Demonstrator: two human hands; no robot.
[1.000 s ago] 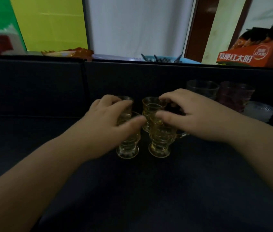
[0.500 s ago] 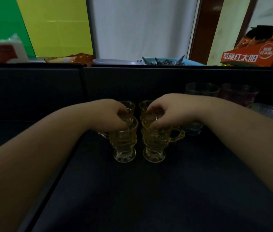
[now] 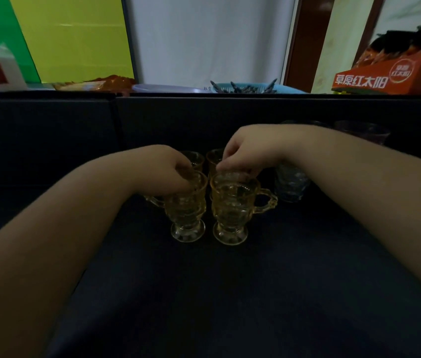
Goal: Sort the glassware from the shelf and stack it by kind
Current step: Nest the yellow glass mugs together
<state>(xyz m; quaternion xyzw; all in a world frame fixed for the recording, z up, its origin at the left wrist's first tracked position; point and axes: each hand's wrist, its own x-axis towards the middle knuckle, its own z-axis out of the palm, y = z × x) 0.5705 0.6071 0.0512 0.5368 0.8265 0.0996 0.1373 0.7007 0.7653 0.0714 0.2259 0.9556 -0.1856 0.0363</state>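
Four amber footed mugs stand in a tight two-by-two cluster at the centre of the frame on the dark surface (image 3: 230,293); the left hand (image 3: 163,169) curls its fingers over the rim of the front left mug (image 3: 187,210), pinching it from above, and the right hand (image 3: 248,156) likewise pinches the rim of the front right mug (image 3: 232,210), whose handle points toward the right of the frame; the two rear mugs, rear left mug (image 3: 196,158) and rear right mug (image 3: 214,157), show only their rims just behind the fingers; a pale blue textured glass (image 3: 290,184) stands just right of the cluster, partly behind the right wrist, and a dark purplish glass (image 3: 361,131) sits in the upper right, well apart. The step in hand appears to be aligning like mugs as one group; to do it well, keep each foot flat while sliding, move both mugs slowly so the glass walls do not knock, and keep the right forearm clear of the blue glass; rim pinches are likely slippery, so lifting calls for a firmer hold lower on the body or at the handle.
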